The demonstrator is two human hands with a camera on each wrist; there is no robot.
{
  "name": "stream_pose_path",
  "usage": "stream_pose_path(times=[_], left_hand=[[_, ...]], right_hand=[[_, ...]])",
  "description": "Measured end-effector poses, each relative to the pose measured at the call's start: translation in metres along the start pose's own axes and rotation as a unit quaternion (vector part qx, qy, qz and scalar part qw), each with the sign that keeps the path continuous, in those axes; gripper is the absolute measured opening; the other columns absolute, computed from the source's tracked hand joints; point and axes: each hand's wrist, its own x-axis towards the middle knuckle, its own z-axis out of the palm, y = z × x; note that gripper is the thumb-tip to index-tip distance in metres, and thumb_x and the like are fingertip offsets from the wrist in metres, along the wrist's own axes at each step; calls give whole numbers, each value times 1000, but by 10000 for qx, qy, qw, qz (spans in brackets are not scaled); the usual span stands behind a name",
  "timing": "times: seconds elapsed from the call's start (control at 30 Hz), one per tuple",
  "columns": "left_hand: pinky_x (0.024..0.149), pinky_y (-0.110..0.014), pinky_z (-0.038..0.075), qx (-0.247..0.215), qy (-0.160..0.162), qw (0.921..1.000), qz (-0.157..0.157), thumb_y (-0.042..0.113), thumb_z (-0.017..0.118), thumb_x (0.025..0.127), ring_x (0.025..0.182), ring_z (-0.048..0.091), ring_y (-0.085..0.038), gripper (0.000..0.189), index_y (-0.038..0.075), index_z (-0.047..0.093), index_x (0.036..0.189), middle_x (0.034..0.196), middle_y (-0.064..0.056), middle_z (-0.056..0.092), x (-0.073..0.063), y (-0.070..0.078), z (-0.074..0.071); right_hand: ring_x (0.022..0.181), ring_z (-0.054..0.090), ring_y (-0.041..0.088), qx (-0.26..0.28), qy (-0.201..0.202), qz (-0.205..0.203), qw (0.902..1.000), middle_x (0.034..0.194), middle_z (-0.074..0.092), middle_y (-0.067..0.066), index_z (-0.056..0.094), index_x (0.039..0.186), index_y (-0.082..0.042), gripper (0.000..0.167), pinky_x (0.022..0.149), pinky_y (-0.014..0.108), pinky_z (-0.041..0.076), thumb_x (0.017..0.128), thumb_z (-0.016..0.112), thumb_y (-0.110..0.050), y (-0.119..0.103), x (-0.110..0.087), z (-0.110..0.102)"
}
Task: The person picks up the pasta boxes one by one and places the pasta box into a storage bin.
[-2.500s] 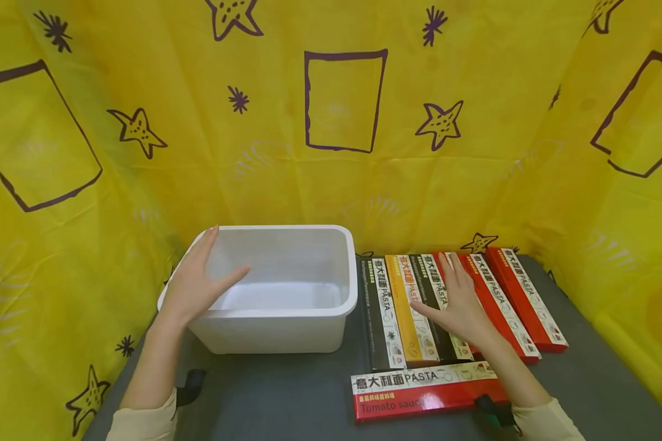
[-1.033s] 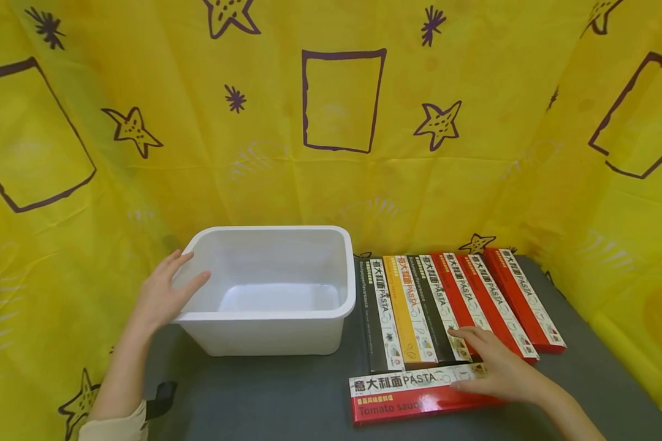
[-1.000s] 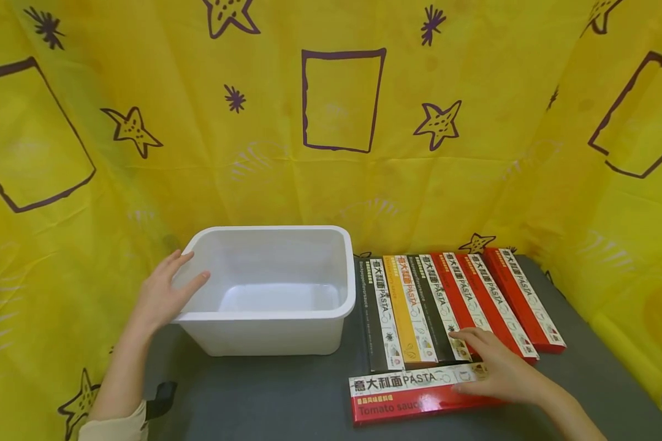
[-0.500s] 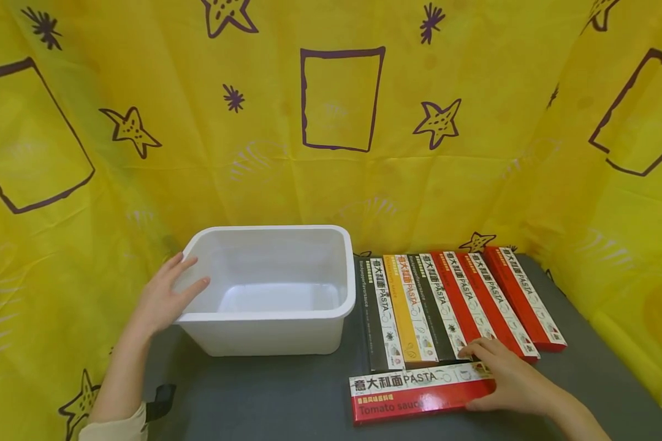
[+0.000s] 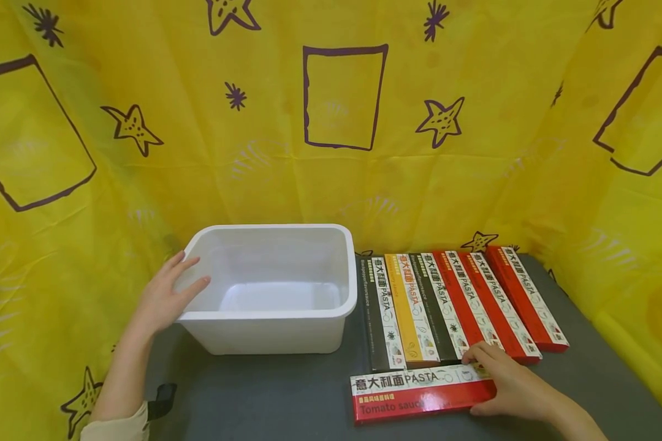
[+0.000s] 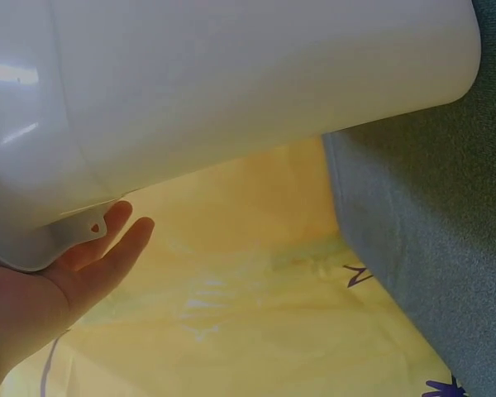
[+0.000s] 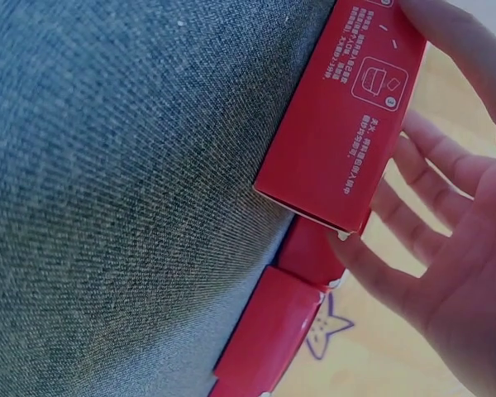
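Note:
A white plastic bin (image 5: 270,334) stands on the left of the table. At its left rim is my left hand (image 5: 165,297), thumb over the inner side; in the left wrist view, fingers of the left hand (image 6: 33,306) show outside below the rim. A red tomato-sauce pasta box (image 5: 419,401) lies crosswise at the front right. My right hand (image 5: 507,380) grips its right end, thumb on the near side and fingers on the far side. The right wrist view shows the right hand (image 7: 455,248) spanning the red box (image 7: 339,132), which lies above other red boxes.
Behind the front box, a row of pasta boxes lies lengthwise: a black box (image 5: 380,318), a yellow box (image 5: 410,318), another black box (image 5: 438,312) and several red boxes (image 5: 496,306). A patterned yellow cloth (image 5: 342,184) surrounds the dark grey table (image 5: 265,398).
My left hand has moved from over the bin to its left rim. The right hand has come down from above the box row and taken hold of the front box's right end.

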Motion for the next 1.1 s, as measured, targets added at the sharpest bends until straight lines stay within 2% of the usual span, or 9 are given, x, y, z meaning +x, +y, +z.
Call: stream_pose_path(times=[0.1, 0.37, 0.6, 0.67, 0.83, 0.9, 1.1], left_hand=[[97, -78, 19, 8, -25, 10000, -19, 44, 55, 97, 137, 20, -55, 66, 1, 41, 145, 157, -26, 18, 0, -1, 0], [97, -78, 19, -13, -60, 10000, -2, 44, 55, 98, 137, 20, -55, 66, 1, 41, 146, 158, -25, 17, 0, -1, -1], [98, -78, 18, -93, -192, 9997, -96, 45, 53, 98, 138, 18, -54, 66, 2, 40, 147, 159, -23, 16, 1, 0, -1], [98, -78, 18, -101, -189, 9997, -98, 45, 54, 98, 138, 18, -54, 66, 2, 40, 147, 159, -23, 15, 1, 0, 0], [98, -79, 18, -180, -132, 9997, -108, 44, 54, 98, 138, 18, -54, 66, 1, 40, 146, 159, -24, 15, 0, -1, 0], [97, -79, 18, -217, -116, 9996, -116, 44, 54, 98, 138, 18, -54, 66, 1, 40, 146, 159, -24, 15, 0, -1, 0], [98, -79, 18, -219, -120, 9996, -113, 44, 54, 98, 139, 17, -54, 66, 2, 41, 146, 159, -24, 15, 0, -2, -1]], right_hand=[[99, 48, 12, 37, -57, -14, 10000, 112, 49, -13, 52, 115, -30, 66, 82, 30, 53, 64, 83, -58, 0, 0, 0], [99, 47, 8, -147, 69, -443, 9989, 116, 47, -16, 57, 117, -31, 64, 83, 29, 51, 64, 83, -58, 1, -5, 6], [97, 48, 5, -484, 235, -634, 9965, 112, 51, -19, 56, 113, -36, 62, 81, 35, 49, 64, 81, -63, 1, -8, 5], [96, 48, 4, -359, 186, -581, 9975, 110, 52, -20, 54, 113, -36, 61, 79, 33, 49, 64, 82, -61, 1, -9, 3], [95, 48, 4, 413, 44, -261, 9988, 110, 52, -16, 51, 119, -34, 65, 74, 23, 49, 66, 84, -53, -3, -12, -4], [95, 48, 4, 596, 184, -302, 9976, 110, 53, -15, 51, 120, -33, 67, 74, 22, 49, 66, 86, -50, -5, -12, -6], [94, 49, 1, 670, 805, -603, 9927, 109, 54, -19, 53, 120, -32, 69, 75, 22, 47, 63, 89, -45, -9, -11, -7]])
